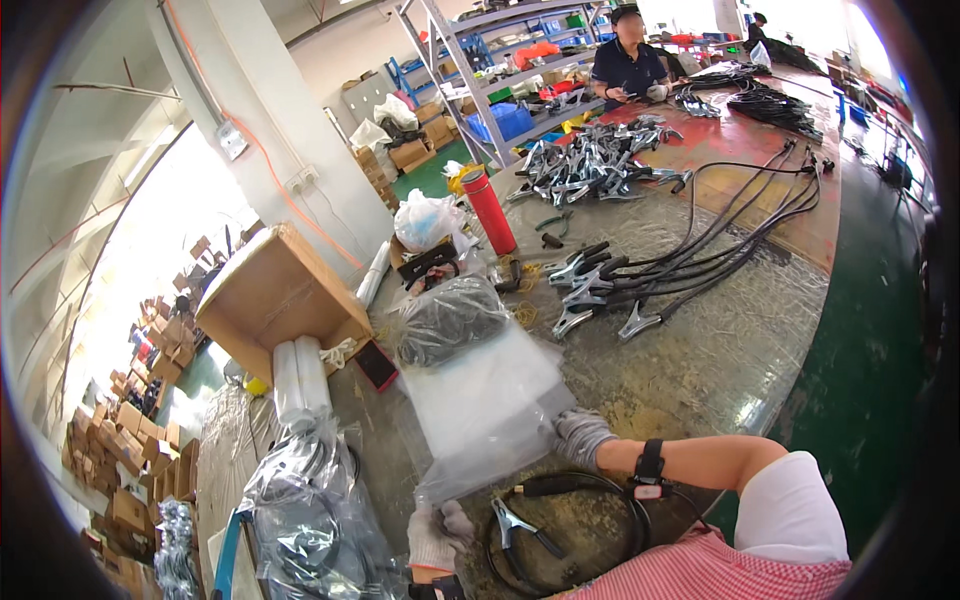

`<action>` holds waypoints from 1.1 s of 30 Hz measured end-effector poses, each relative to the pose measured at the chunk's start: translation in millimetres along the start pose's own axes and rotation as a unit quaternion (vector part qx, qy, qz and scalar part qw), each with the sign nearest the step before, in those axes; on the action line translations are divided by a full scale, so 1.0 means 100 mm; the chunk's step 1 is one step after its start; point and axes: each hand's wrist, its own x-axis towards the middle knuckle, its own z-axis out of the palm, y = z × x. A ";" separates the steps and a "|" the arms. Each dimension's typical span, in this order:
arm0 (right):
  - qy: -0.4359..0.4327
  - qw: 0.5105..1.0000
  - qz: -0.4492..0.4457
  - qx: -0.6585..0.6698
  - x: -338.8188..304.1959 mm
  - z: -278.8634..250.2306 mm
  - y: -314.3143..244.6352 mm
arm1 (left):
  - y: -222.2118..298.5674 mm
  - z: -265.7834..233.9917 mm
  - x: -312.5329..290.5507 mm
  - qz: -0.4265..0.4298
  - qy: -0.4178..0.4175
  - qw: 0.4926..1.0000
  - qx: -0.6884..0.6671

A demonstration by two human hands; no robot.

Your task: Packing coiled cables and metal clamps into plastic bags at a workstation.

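Observation:
My left hand (440, 535), in a pale knit glove, is closed at the lower left corner of a clear plastic bag (490, 462). On the right edge of the same bag, my gloved right hand (584, 440) is closed too, its fingertips partly hidden. The bag lies over a stack of flat clear bags (480, 390). Just in front of me, between my forearms, rests a coiled black cable (640, 520) with a metal spring clamp (512, 520) inside its loop. Left of my left hand sits a bagged cable coil (310, 520).
Several clamp-ended cables (690, 265) stretch across the table's right side, beyond them a heap of clamps (600, 165). A red bottle (488, 212), a dark phone (376, 366) and a cardboard box (280, 300) stand or lie leftward. Across the table is another person (628, 65).

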 end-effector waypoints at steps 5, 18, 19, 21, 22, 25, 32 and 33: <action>-0.048 0.985 -0.147 -0.081 -0.29 0.26 -0.19 | -0.01 -0.67 0.07 0.166 0.071 0.940 0.290; -0.069 0.610 0.292 0.733 -0.73 0.05 -0.11 | -1.04 0.48 -0.35 0.214 0.162 0.637 0.723; -0.007 0.571 0.350 0.742 -0.61 0.24 -0.06 | -0.97 0.50 -0.25 0.257 0.144 0.458 0.839; -0.061 0.570 0.269 0.774 -0.59 0.29 -0.05 | -0.83 0.56 -0.04 0.146 0.232 0.937 0.216; -0.062 0.568 0.271 0.775 -0.70 0.24 -0.08 | -0.85 0.56 -0.13 0.164 0.223 0.931 0.236; -0.098 0.633 0.304 0.705 -1.24 0.51 0.30 | -1.02 0.36 -0.75 0.175 0.130 0.425 0.878; -0.313 0.930 0.103 0.163 -1.79 -0.08 0.29 | -0.94 0.22 -0.92 0.175 0.097 0.271 0.942; -0.336 0.925 0.063 0.165 -1.63 -0.02 0.36 | -0.91 0.20 -0.95 0.171 0.109 0.261 0.944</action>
